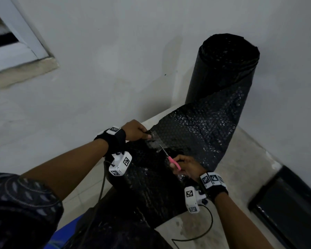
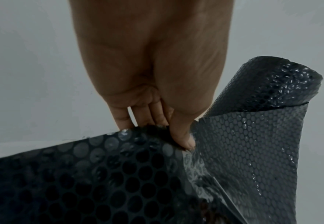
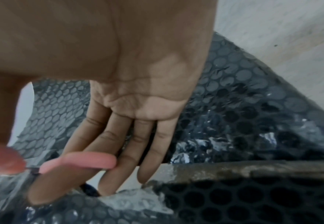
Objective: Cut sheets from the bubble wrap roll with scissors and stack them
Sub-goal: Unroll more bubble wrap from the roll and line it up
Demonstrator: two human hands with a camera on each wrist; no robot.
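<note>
A black bubble wrap roll (image 1: 226, 69) stands upright against the wall, its loose sheet (image 1: 196, 133) unrolled toward me. My left hand (image 1: 138, 131) pinches the sheet's far edge (image 2: 157, 136) between thumb and fingers. Pink-handled scissors (image 1: 171, 159) are held by my right hand (image 1: 187, 166), blades pointing across the sheet toward the left hand. In the right wrist view the pink handle (image 3: 88, 162) loops over my fingers above the wrap (image 3: 243, 121). Below the cut line the sheet (image 1: 151, 186) hangs down over a dark heap.
A pale stone ledge (image 1: 241, 168) carries the roll, bounded by a white wall (image 1: 115, 60). A window frame (image 1: 16, 42) is at upper left. A dark glossy rail (image 1: 285, 203) runs along the right. Sensor cables (image 1: 205, 230) trail from both wrists.
</note>
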